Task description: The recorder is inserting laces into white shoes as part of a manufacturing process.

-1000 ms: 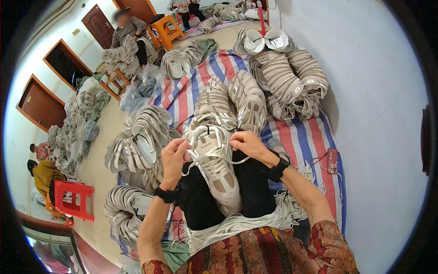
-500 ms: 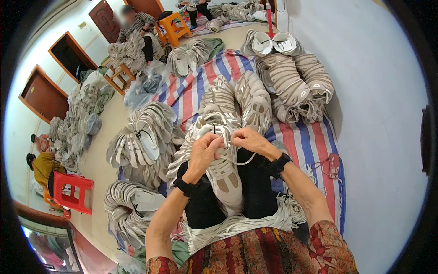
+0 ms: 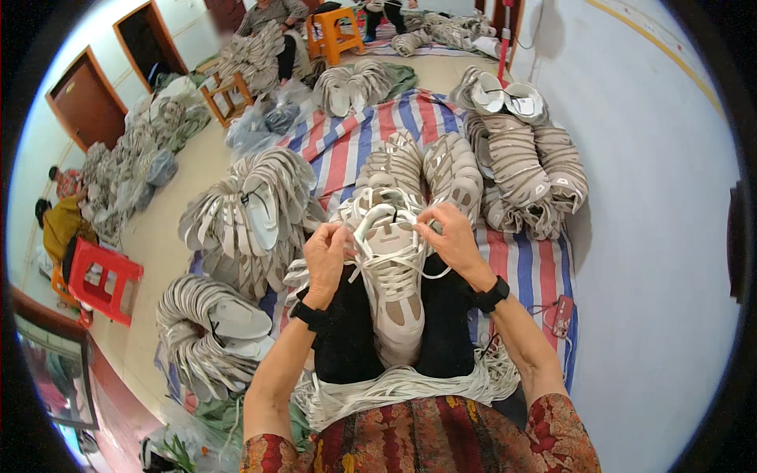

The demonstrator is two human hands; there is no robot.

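A beige and white shoe upper [image 3: 392, 296] lies over my lap between my black-trousered knees, toe toward me, white lace [image 3: 394, 264] crossing its tongue. At the left side of its collar, my left hand [image 3: 325, 256] is closed in a pinch on the lace. My right hand [image 3: 451, 240] pinches lace at the right edge of the collar, thumb and forefinger together. What lies right between the fingertips is small and partly hidden. A loose lace end hangs in a curve below the right hand. A thick bundle of white laces [image 3: 394, 388] lies across my lap.
Rows of laced uppers [image 3: 390, 165] lie beyond the shoe on a striped sheet [image 3: 331, 150]. Ringed stacks of uppers [image 3: 248, 205] stand at left, more [image 3: 516, 158] at right by the white wall. A red stool [image 3: 102, 280], an orange stool [image 3: 335, 35] and seated people are farther off.
My hands have moved apart from close together above the shoe to either side of its collar. The shoe's tongue and crossed lace are now more exposed. The whole view has shifted.
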